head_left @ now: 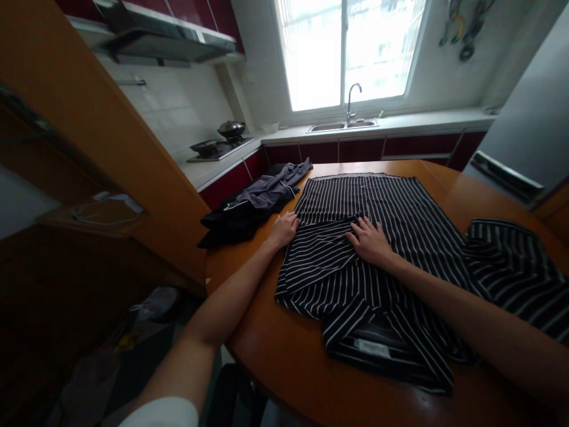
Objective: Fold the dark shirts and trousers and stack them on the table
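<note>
Short, plain white fabric sleeve (162,414), hem (175,401) above the left elbow (205,333). Left forearm (237,286) and left hand (284,229) bare; right forearm (457,305) and right hand (372,242) likewise.

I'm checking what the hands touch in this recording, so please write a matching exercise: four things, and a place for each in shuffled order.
Things
1. left hand
2. right hand
3. label
4. faucet

Places
A. in front of the window
B. inside the collar
C. at the side edge of the shirt
D. fingers spread on the shirt's middle

Pairs: 1-C, 2-D, 3-B, 4-A
</note>
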Tool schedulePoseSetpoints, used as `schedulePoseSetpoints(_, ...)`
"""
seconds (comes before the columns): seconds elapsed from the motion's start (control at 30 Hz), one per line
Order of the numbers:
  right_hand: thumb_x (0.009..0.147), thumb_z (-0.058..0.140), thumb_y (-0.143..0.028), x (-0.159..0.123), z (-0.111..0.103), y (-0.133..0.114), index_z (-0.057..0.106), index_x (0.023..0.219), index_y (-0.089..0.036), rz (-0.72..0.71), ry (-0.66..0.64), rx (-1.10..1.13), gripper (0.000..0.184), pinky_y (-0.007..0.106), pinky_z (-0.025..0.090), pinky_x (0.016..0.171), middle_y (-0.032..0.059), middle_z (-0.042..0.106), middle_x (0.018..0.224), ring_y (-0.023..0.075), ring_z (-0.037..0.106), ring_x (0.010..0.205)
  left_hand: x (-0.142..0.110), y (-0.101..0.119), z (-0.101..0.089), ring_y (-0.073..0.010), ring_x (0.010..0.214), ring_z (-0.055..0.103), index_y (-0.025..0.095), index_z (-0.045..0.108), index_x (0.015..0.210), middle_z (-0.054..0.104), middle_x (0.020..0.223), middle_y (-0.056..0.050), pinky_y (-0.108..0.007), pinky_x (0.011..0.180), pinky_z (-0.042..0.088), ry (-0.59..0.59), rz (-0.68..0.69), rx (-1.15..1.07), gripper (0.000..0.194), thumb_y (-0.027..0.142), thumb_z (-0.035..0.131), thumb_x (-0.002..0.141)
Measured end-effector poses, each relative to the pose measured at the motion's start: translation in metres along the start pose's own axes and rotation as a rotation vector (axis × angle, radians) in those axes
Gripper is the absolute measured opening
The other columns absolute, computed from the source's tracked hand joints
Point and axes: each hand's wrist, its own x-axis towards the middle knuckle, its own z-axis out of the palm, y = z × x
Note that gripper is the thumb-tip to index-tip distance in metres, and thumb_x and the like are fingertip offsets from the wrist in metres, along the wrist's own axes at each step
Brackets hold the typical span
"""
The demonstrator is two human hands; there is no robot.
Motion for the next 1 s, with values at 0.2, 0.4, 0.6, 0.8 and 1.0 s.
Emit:
schedulePoseSetpoints(0.2, 0.104, 0.032, -0.046, -0.002, -0.001, -0.008, 0.053, 0.146, -0.016, -0.09, -0.033, -0.007, 0.056, 0.056, 0.018, 0.122, 0.0151, 0.041, 0.159, 0.0303, 0.026, 0.152, -0.003, 0.004, 0.012, -0.0291, 0.152, 0.029, 0.023, 0.05, 0.148, 0.042, 0.16, -0.008, -0.057, 0.122, 0.023, -0.147, 0.144, 0.008, 0.047, 0.031, 0.037, 0.104)
schedulePoseSetpoints(0.4, 0.103, 0.036, -0.041, 0.0, 0.001, -0.006, 0.053, 0.147, -0.017, -0.072, -0.081, -0.012, 0.053, 0.056, 0.021, 0.122, 0.0149, 0.043, 0.158, 0.031, 0.031, 0.15, 0.003, -0.024, -0.003, -0.0253, 0.14, 0.047, 0.014, 0.056, 0.141, 0.054, 0.149, -0.014, -0.046, 0.12, 0.033, 0.039, 0.031, -0.048, 0.044, 0.021, 0.045, 0.098)
schedulePoseSetpoints(0.6, 0.101, 0.038, -0.04, 0.001, 0.004, -0.004, 0.053, 0.146, -0.016, -0.074, -0.07, -0.028, 0.053, 0.055, 0.022, 0.121, 0.015, 0.044, 0.157, 0.0304, 0.033, 0.15, -0.031, 0.022, -0.023, -0.0231, 0.141, 0.047, 0.015, 0.061, 0.136, 0.055, 0.148, -0.012, -0.04, 0.122, 0.033, 0.029, 0.299, -0.23, 0.041, 0.03, 0.048, 0.101)
schedulePoseSetpoints(0.8, 0.1, 0.038, -0.04, 0.002, 0.009, -0.001, 0.054, 0.145, -0.016, -0.086, -0.051, -0.007, 0.053, 0.056, 0.022, 0.121, 0.0148, 0.045, 0.157, 0.0312, 0.035, 0.148, -0.102, 0.069, -0.015, -0.0253, 0.155, 0.018, 0.03, 0.031, 0.159, 0.028, 0.167, -0.003, -0.051, 0.126, 0.015, -0.308, 0.453, -0.086, 0.056, 0.047, 0.038, 0.106)
schedulePoseSetpoints(1.0, 0.1, 0.04, -0.038, 0.0, 0.005, -0.006, 0.056, 0.143, -0.016, -0.07, -0.044, 0.02, 0.051, 0.056, 0.021, 0.121, 0.0147, 0.046, 0.156, 0.031, 0.035, 0.148, -0.128, 0.065, -0.019, -0.0259, 0.157, 0.012, 0.034, 0.027, 0.16, 0.018, 0.169, -0.001, -0.053, 0.126, 0.012, -0.353, 0.409, 0.023, 0.055, 0.048, 0.033, 0.107)
